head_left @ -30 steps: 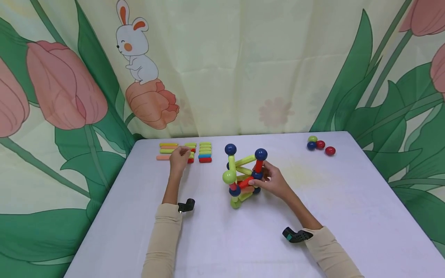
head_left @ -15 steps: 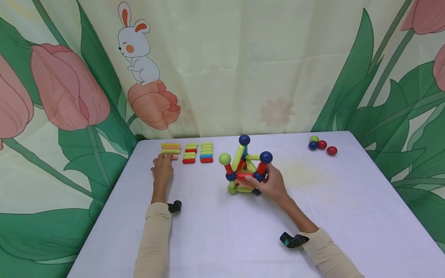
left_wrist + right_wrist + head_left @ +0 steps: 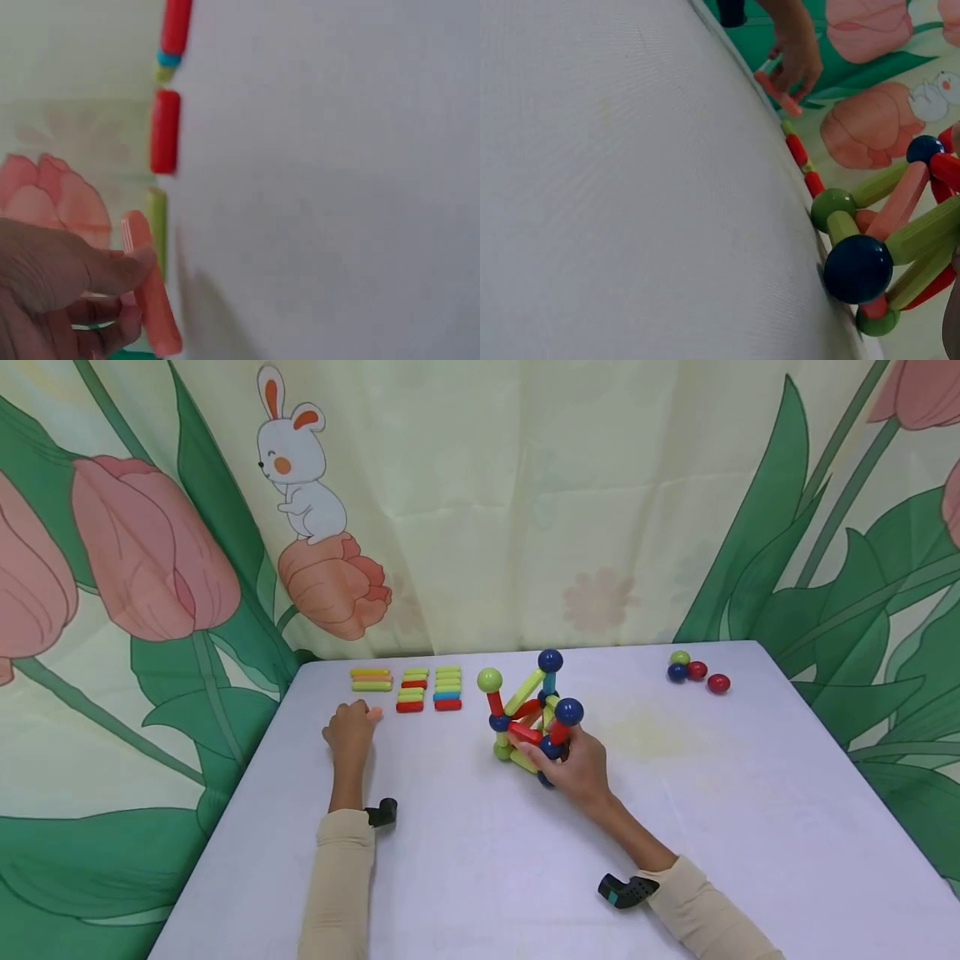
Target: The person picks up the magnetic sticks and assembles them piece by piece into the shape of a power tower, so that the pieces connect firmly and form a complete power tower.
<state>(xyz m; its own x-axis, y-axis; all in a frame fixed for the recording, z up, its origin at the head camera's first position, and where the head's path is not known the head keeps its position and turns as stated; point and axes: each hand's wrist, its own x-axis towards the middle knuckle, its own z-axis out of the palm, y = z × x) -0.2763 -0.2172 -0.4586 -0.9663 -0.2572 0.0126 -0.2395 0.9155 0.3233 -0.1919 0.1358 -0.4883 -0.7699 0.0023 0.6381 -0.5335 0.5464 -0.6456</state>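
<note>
My left hand (image 3: 349,731) pinches a salmon-coloured rod (image 3: 154,289) between thumb and fingers. In the left wrist view the rod is lifted off the table, slanting. My right hand (image 3: 581,767) grips a frame built of rods and balls (image 3: 525,731), its thumb along a red rod low on the near side. Dark blue balls (image 3: 551,661) and a lime green ball (image 3: 490,680) top the frame's upright rods. In the right wrist view the frame's lower balls (image 3: 857,270) and rods show large, while most of the right hand is outside the picture.
Short rods lie in three groups at the back left: yellow, salmon and lime ones (image 3: 371,686), lime and red ones (image 3: 410,707), and a column with a blue rod (image 3: 447,697). Several loose balls (image 3: 697,671) lie at the back right. A printed curtain (image 3: 465,527) hangs behind the table (image 3: 480,877).
My left hand has moved left from the rod groups and taken up the salmon rod. My right hand has turned the frame.
</note>
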